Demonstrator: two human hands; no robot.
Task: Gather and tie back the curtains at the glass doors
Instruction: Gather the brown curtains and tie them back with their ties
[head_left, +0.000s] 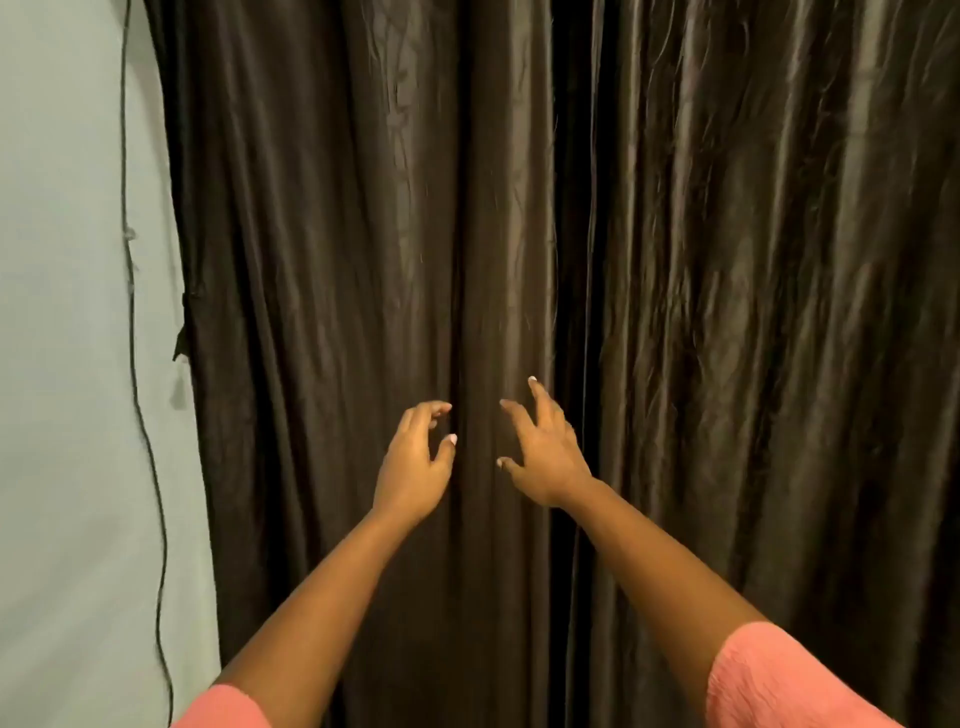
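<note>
From the head view, the dark brown satin curtains (519, 208) hang fully drawn in long vertical folds across almost the whole frame, their left edge against a pale wall (62, 364) down which a thin black cable (136, 395) runs. Both hands reach forward side by side at the middle folds: the left hand (413, 465) has loosely curved fingers and the right hand (545, 452) has spread fingers, neither gripping any fabric. Pink sleeves (774, 680) show at the bottom corners.
</note>
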